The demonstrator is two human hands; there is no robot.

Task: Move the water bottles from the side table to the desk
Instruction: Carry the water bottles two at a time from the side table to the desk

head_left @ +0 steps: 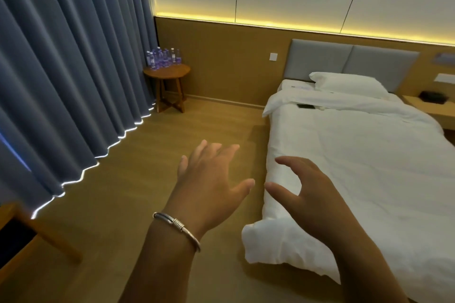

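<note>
Bottles crowd the side table's back edge; my left hand and right hand, both empty and spread, should grip their slick, probably heavy bodies mid-height

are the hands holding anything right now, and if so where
Nothing is held. The left hand and right hand are both open in the air; the water bottles stand on the side table.
</note>
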